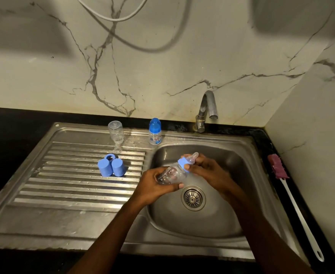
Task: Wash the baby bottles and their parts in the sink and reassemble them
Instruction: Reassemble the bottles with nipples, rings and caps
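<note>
Over the steel sink basin (227, 155) my left hand (154, 184) grips the body of a clear baby bottle (172, 175), tilted up to the right. My right hand (204, 167) grips its blue collar ring (184, 163), from which a clear teat (193, 156) sticks out. On the ribbed drainboard (73, 184) stand two blue caps (111, 167) upside down, with a blue ring (109, 157) behind them. A clear bottle (116, 135) stands inverted further back. An assembled bottle with a blue cap (155, 131) stands upright at the sink's rear edge.
A metal tap (207, 109) curves over the basin's back; I see no water running from it. The drain strainer (193, 198) sits in the basin floor. A long white bottle brush with a pink head (293, 204) lies on the black counter at the right. Marble wall lies behind.
</note>
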